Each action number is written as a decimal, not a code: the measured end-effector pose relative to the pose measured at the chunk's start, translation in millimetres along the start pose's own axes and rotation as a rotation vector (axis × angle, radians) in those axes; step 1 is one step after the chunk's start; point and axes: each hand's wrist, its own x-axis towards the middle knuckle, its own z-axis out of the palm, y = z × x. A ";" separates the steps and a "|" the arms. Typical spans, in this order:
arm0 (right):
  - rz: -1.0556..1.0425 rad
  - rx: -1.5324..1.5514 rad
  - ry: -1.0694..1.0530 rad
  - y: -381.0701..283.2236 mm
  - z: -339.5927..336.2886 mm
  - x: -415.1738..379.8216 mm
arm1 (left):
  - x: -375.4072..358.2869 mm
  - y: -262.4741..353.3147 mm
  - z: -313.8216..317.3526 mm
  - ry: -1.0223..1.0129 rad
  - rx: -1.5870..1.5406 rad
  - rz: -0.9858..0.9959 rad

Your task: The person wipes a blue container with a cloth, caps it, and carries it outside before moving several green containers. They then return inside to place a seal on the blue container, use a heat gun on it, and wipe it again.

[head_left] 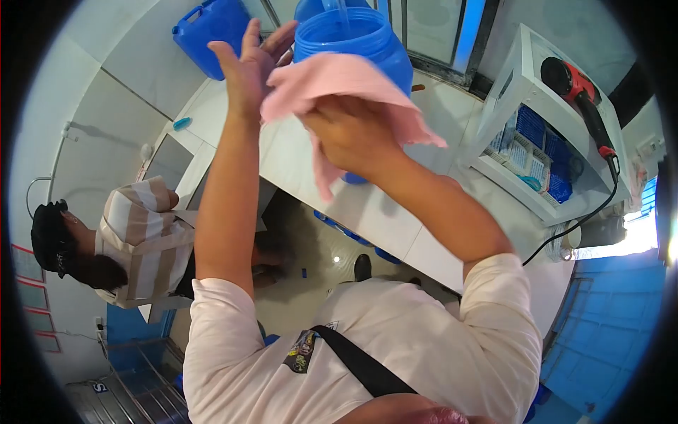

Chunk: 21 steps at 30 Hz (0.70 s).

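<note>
My right hand grips a pink cloth, which hangs loosely over the fingers and down past the wrist. Raised beside it, my left hand has its fingers spread and holds nothing, with the cloth's left edge near its palm. Just beyond both hands stands a blue wide-mouthed plastic jug without a lid. The cloth overlaps the jug's front in this view and hides much of its lower body.
A blue jerrycan stands at the back left of the white counter. To the right, a white shelf unit holds blue and white baskets, with a corded red-and-black tool on top. A person in a striped shirt is at the left.
</note>
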 end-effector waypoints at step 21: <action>0.515 1.301 -0.495 17.0 28.6 -108.0 | 38.1 -47.7 -6.4 -0.222 0.373 0.194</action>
